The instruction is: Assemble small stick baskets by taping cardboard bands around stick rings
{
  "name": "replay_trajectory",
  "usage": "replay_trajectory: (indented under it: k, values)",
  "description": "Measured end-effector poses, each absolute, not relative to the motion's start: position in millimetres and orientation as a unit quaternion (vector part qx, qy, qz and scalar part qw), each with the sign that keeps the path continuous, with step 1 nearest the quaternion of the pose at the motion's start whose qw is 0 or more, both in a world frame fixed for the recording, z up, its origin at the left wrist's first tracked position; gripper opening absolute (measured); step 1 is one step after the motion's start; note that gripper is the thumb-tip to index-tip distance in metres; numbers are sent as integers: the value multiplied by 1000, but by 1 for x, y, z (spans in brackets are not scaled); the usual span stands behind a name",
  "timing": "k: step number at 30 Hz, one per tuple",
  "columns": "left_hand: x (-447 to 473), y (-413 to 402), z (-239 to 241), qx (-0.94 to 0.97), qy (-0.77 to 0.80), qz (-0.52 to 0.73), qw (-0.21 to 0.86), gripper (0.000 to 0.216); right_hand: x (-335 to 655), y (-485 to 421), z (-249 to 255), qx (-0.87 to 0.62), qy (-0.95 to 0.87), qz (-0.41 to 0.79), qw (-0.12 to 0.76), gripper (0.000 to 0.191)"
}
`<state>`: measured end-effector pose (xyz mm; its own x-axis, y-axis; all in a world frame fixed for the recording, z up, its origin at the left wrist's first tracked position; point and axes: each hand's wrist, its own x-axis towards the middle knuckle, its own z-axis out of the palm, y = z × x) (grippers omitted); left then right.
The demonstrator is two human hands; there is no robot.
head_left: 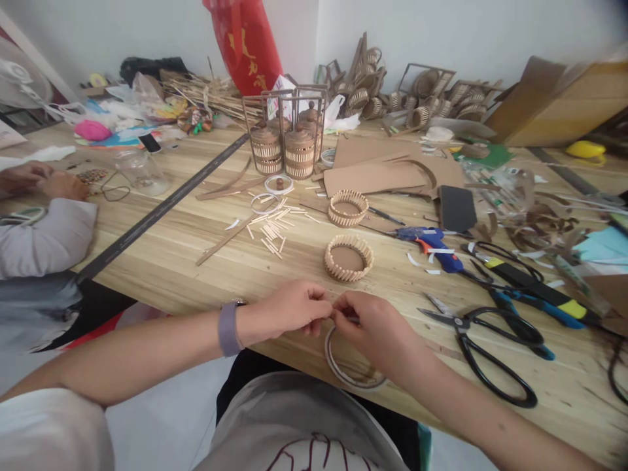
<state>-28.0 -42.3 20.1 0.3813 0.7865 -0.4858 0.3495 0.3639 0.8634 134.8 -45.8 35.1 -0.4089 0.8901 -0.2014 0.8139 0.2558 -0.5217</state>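
Observation:
Close together at the front edge of the table, my left hand (297, 307) and my right hand (370, 324) meet with their fingertips pinched. Whatever lies between the fingers is too small and hidden to make out. A pale ring like a roll of tape (338, 371) lies partly under my right hand. Just beyond the hands sits a round tray (349, 278) with a wall of short wooden sticks and a brown base. Behind it stands a similar stick-walled ring (347, 222). Loose short sticks (275, 229) are scattered to the left of these.
Black-handled scissors (461, 324), a blue glue gun (436, 247) and pliers (520, 320) lie at right. Lidded stick baskets in frames (299, 154) stand at the back, beside cardboard sheets (377, 173). Another person's hands (59, 180) work at left near a glass jar (142, 173).

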Motion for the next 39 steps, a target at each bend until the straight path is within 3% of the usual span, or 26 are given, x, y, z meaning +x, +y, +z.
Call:
replay_trajectory:
  k: [5,7,12,18,24,26,30,32,39]
  values:
    - [-25,-42,27,510,531,182,652,17,137,-66,24,-498,-857,88,97,20]
    - [-28,-39,26,502,540,181,651,16,140,-77,26,-472,-872,62,117,22]
    - [-42,-32,22,498,555,148,649,14,156,-78,48,-459,-846,208,174,21]
    - [-51,-30,22,521,524,53,672,9,170,-25,49,-504,-719,478,26,20]
    - [-60,-36,20,547,546,44,633,12,168,-18,22,-486,-659,574,1,12]
    - [-65,-37,22,619,547,22,562,7,169,-20,16,-480,-662,575,14,12]
    - [-72,-36,34,774,566,46,280,10,172,-19,12,-464,-656,594,29,15]
    - [-67,-35,42,783,583,69,206,14,174,-17,13,-458,-642,614,30,18]
    - [-25,-41,34,764,492,81,409,27,176,-18,18,-438,-612,658,34,22]
